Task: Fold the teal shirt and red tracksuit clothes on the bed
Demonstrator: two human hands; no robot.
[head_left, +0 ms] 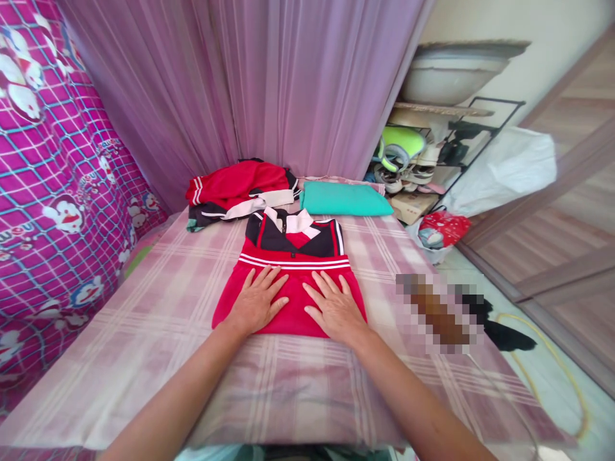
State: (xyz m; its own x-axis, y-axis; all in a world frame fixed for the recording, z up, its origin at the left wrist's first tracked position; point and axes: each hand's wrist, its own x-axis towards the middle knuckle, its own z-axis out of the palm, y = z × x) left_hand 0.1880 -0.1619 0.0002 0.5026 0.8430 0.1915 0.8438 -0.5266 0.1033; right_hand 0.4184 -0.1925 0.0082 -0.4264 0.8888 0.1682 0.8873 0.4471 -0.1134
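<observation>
A folded red, black and white jacket (298, 304) lies flat in front of me, its white collar toward the far side and its striped red hem turned up across the middle. My left hand (257, 301) rests on the left part of the red cloth with fingers spread. On the right part, my right hand (334, 307) lies flat too, fingers apart. Both palms press on the garment without gripping it. Part of the red cloth is hidden beneath them.
Behind the jacket lie a loose pile of red and black clothes (245, 186) and a folded teal cloth (346, 198). A plaid sheet (144, 346) covers the surface. A shoe rack (446, 147) stands at the right; a blurred-out object (439, 314) lies near the right edge.
</observation>
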